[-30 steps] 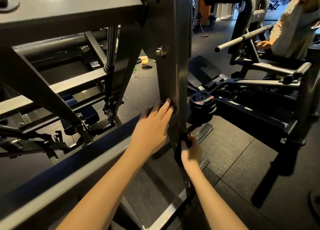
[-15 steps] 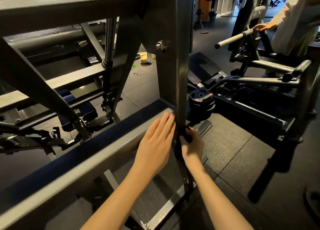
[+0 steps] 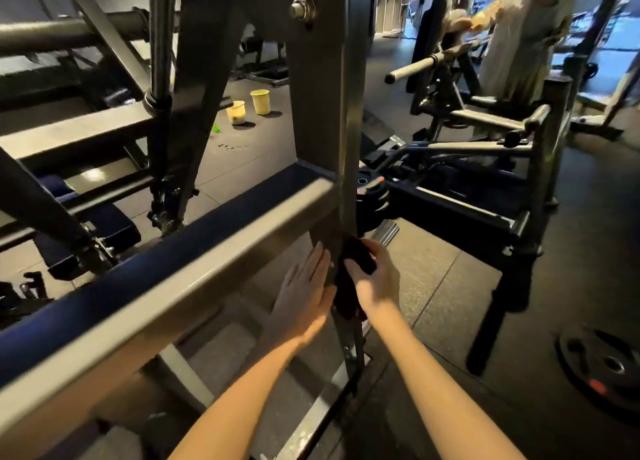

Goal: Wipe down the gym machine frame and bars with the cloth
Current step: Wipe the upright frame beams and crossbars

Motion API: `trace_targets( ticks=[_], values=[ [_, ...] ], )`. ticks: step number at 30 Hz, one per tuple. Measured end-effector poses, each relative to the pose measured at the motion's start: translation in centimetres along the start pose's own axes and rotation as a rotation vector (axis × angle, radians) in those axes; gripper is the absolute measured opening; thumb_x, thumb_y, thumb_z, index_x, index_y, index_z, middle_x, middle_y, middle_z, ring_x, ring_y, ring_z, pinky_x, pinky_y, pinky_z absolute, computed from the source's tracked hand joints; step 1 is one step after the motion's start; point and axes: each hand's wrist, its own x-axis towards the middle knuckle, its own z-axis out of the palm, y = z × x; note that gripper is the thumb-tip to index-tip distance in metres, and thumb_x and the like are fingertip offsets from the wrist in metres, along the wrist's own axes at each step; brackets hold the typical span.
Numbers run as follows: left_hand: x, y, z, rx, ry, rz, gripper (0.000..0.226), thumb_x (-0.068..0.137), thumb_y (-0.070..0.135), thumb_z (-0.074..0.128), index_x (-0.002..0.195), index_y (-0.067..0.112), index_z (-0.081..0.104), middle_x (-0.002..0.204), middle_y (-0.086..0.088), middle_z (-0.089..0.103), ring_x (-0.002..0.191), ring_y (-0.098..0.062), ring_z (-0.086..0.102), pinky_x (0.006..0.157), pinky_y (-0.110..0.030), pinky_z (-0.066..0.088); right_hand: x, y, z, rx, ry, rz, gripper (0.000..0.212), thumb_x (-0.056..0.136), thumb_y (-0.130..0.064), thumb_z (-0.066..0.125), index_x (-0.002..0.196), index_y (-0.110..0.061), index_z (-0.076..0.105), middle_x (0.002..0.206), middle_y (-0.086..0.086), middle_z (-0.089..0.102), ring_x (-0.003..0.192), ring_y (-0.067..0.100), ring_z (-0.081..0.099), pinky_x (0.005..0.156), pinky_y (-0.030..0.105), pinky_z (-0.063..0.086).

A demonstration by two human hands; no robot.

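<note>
My right hand point(image 3: 374, 281) grips the cloth point(image 3: 348, 300) low on the post point(image 3: 318, 113), left hand point(image 3: 304, 288) flat against it; the bars probably remain.

1. A cream bucket point(image 3: 236, 112) and a yellow-green bucket point(image 3: 260, 101) stand side by side on the dark rubber floor point(image 3: 433, 286).
2. A small green object point(image 3: 215, 128) lies just left of them.
3. A weight plate point(image 3: 604, 366) lies flat on the floor, lower right.
4. A person in a pale top point(image 3: 519, 33) stands at a neighbouring machine point(image 3: 485, 118).

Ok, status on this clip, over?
Left hand flat against upright post. Right hand grips dark cloth on post edge. Nothing blocking.
</note>
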Motion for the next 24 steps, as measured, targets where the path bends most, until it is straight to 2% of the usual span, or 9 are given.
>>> trace_targets(
  ticks=[4,7,10,12,14,17,18,21,24],
  values=[
    [0.1,0.2,3.8,-0.078,0.117,0.006,0.058,0.104,0.029,0.033,0.155,0.022,0.005,0.156,0.009,-0.015,0.146,-0.008,-0.011,0.118,-0.027,-0.006,0.0,3.3,0.9,0.019,-0.009,-0.062,0.037,0.087,-0.011,0.068,0.123,-0.013,0.060,0.122,0.003,0.063,0.114,0.018,0.059,0.102,0.041,0.047],
    [-0.4,0.3,7.6,-0.153,0.162,-0.011,0.052,0.103,0.035,0.025,0.152,0.028,0.010,0.153,0.014,-0.007,0.147,-0.008,-0.004,0.119,-0.028,-0.007,-1.4,7.1,0.4,-0.008,-0.052,-0.037,0.040,0.087,-0.006,0.067,0.126,-0.013,0.059,0.126,0.004,0.061,0.117,0.016,0.056,0.105,0.036,0.045],
    [-2.9,0.4,12.1,-0.312,0.151,-0.040,0.047,0.103,0.041,0.026,0.148,0.030,0.033,0.155,0.015,0.024,0.144,-0.008,0.024,0.121,-0.042,0.019,-3.5,12.0,0.3,-0.035,-0.071,-0.027,0.042,0.088,-0.008,0.067,0.128,-0.019,0.058,0.127,-0.007,0.056,0.120,0.008,0.050,0.106,0.030,0.042],
    [-4.9,0.3,14.5,-0.452,0.156,-0.109,0.046,0.102,0.045,0.028,0.144,0.032,0.039,0.146,0.018,0.035,0.131,0.004,0.036,0.112,-0.030,0.036,-4.5,15.2,0.7,-0.017,-0.075,0.001,0.043,0.087,-0.008,0.068,0.128,-0.021,0.058,0.126,-0.010,0.055,0.118,0.004,0.048,0.104,0.025,0.040],
    [-6.2,-0.2,16.5,-0.552,0.121,-0.183,0.042,0.101,0.042,0.035,0.142,0.036,0.039,0.131,0.027,0.039,0.113,0.015,0.044,0.094,-0.005,0.038,-5.1,18.1,1.1,-0.001,-0.070,0.033,0.044,0.086,-0.007,0.068,0.127,-0.021,0.059,0.125,-0.010,0.055,0.116,0.001,0.047,0.102,0.020,0.037],
    [-6.7,-1.4,19.4,-0.653,0.142,-0.249,0.032,0.102,0.033,0.040,0.133,0.042,0.038,0.113,0.038,0.037,0.104,0.027,0.042,0.078,0.005,0.034,-5.7,22.2,1.7,-0.001,-0.054,0.002,0.044,0.086,-0.004,0.069,0.125,-0.023,0.059,0.122,-0.011,0.053,0.116,0.000,0.045,0.091,0.000,0.032],
    [-6.8,-1.7,20.5,-0.651,0.161,-0.255,0.033,0.103,0.029,0.041,0.134,0.040,0.037,0.114,0.037,0.035,0.102,0.033,0.036,0.078,0.006,0.033,-5.9,23.5,1.9,0.009,-0.051,-0.012,0.044,0.086,-0.004,0.068,0.123,-0.025,0.058,0.123,-0.011,0.053,0.117,0.002,0.046,0.089,-0.002,0.032],
    [-7.0,-2.8,24.6,-0.611,0.200,-0.249,0.033,0.103,0.020,0.043,0.135,0.022,0.048,0.117,0.017,0.047,0.093,0.036,0.036,0.083,0.000,0.039,-6.1,28.0,2.4,-0.058,-0.014,-0.076,0.042,0.085,-0.006,0.069,0.125,-0.018,0.060,0.127,-0.004,0.056,0.120,0.009,0.051,0.101,0.014,0.037],
    [-8.0,-3.7,29.4,-0.583,0.149,-0.246,0.035,0.103,0.021,0.042,0.137,0.015,0.049,0.124,0.007,0.052,0.090,0.035,0.038,0.076,0.006,0.034,-6.4,33.0,3.0,-0.195,-0.035,-0.138,0.040,0.086,-0.006,0.069,0.125,-0.010,0.061,0.127,-0.006,0.052,0.117,0.003,0.046,0.093,-0.004,0.027]
  ],
)
